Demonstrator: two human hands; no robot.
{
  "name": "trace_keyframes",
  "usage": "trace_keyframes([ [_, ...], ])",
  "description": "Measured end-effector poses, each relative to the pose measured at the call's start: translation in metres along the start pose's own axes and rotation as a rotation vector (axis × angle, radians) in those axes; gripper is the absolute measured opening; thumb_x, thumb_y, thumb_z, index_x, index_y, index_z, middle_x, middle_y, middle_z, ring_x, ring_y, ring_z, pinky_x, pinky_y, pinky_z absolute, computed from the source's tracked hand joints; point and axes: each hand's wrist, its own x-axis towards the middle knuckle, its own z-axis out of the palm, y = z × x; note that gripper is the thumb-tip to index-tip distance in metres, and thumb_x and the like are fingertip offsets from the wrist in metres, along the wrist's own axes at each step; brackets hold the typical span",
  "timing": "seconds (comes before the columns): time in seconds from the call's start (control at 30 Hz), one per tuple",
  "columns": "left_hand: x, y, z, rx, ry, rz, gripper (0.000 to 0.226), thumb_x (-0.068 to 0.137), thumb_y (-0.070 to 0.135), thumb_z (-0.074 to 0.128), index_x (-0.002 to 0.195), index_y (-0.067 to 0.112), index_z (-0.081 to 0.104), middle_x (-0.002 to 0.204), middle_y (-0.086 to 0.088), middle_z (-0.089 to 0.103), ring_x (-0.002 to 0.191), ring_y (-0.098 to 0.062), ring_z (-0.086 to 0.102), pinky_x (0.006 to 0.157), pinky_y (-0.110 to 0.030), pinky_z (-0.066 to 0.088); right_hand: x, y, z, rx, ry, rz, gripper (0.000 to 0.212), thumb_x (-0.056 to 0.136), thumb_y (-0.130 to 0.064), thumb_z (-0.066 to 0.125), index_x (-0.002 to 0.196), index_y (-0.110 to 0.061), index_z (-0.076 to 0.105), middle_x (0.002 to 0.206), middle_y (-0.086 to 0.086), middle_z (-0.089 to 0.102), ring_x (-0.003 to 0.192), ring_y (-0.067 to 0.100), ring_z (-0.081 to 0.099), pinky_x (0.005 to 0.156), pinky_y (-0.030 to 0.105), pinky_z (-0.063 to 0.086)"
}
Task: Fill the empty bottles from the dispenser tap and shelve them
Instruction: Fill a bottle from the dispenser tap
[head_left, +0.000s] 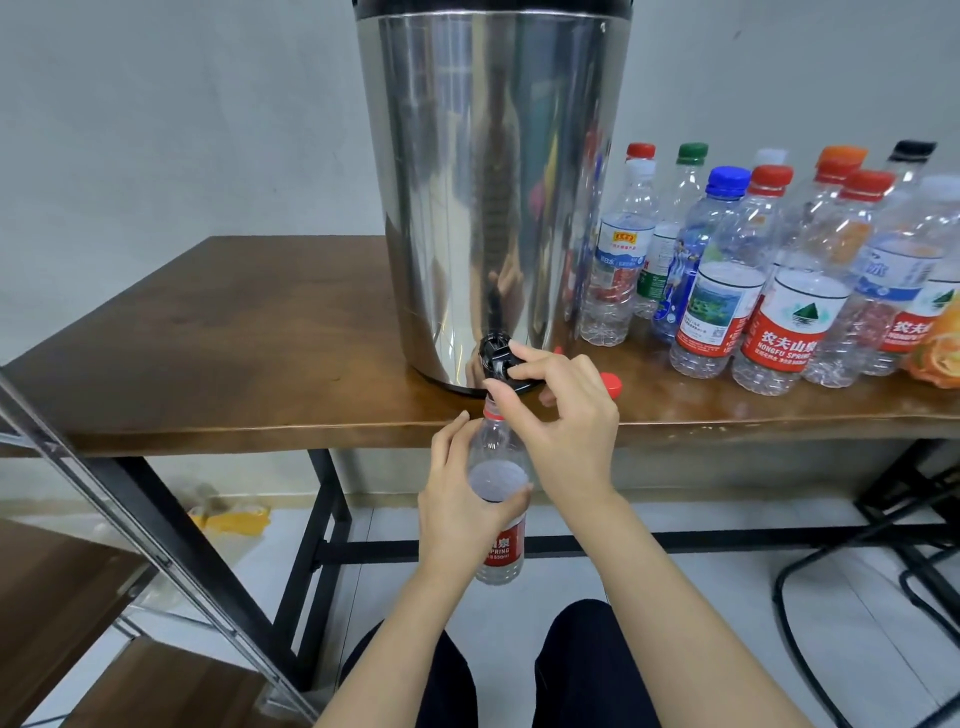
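A tall steel dispenser (488, 171) stands near the front edge of a brown wooden table (234, 332). Its black tap (496, 356) juts out at the bottom. My right hand (558, 415) pinches the tap lever with thumb and forefinger. My left hand (457, 499) grips a clear bottle with a red label (501, 545), upright, its open neck right under the tap; water fills it to about the shoulder. A red cap (613, 384) lies on the table just right of my right hand.
Several capped plastic bottles (769, 270) crowd the table right of the dispenser. A metal-framed shelf with wooden boards (130, 545) stands at the lower left. Black table legs and a chair base (883, 571) are below. My knees are at the bottom.
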Motion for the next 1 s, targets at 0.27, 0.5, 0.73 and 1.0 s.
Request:
trace_keyframes([
  [0.27,0.0001,-0.0024,0.003,-0.022,0.01,-0.005,0.081,0.064,0.04,0.089,0.133,0.034,0.046,0.144,0.024,0.035,0.121,0.012,0.043,0.083,-0.01,0.04,-0.0012,-0.0001,0.0043,0.026,0.044,-0.005,0.035,0.089,-0.044,0.064,0.084,-0.01,0.069,0.11,-0.005,0.071,0.079,-0.005,0.048,0.069,0.034,0.053],
  [0.5,-0.0001,0.0001,0.0031,-0.035,0.017,-0.004,0.081,0.064,0.044,0.088,0.132,0.034,0.047,0.143,0.027,0.034,0.119,0.014,0.044,0.082,-0.014,0.044,-0.0012,0.0009,0.0058,0.029,0.046,-0.002,0.036,0.09,-0.044,0.064,0.083,-0.009,0.069,0.11,-0.005,0.071,0.079,-0.002,0.051,0.069,0.027,0.05],
  [0.73,-0.0017,0.0002,0.0031,-0.052,0.009,-0.015,0.081,0.065,0.042,0.088,0.135,0.031,0.048,0.144,0.025,0.034,0.121,0.015,0.044,0.081,-0.006,0.039,-0.0024,-0.0023,0.004,0.015,0.027,0.023,0.035,0.09,-0.045,0.063,0.085,-0.011,0.069,0.111,-0.009,0.07,0.078,-0.005,0.047,0.071,0.013,0.042],
  [1.0,-0.0002,0.0005,0.003,-0.045,0.0,-0.022,0.083,0.065,0.044,0.088,0.135,0.035,0.046,0.144,0.028,0.033,0.12,0.016,0.043,0.077,0.0,0.039,-0.0025,-0.0046,0.0029,0.005,0.024,0.044,0.037,0.09,-0.046,0.063,0.084,-0.01,0.069,0.111,-0.005,0.072,0.074,0.001,0.049,0.068,0.012,0.041],
])
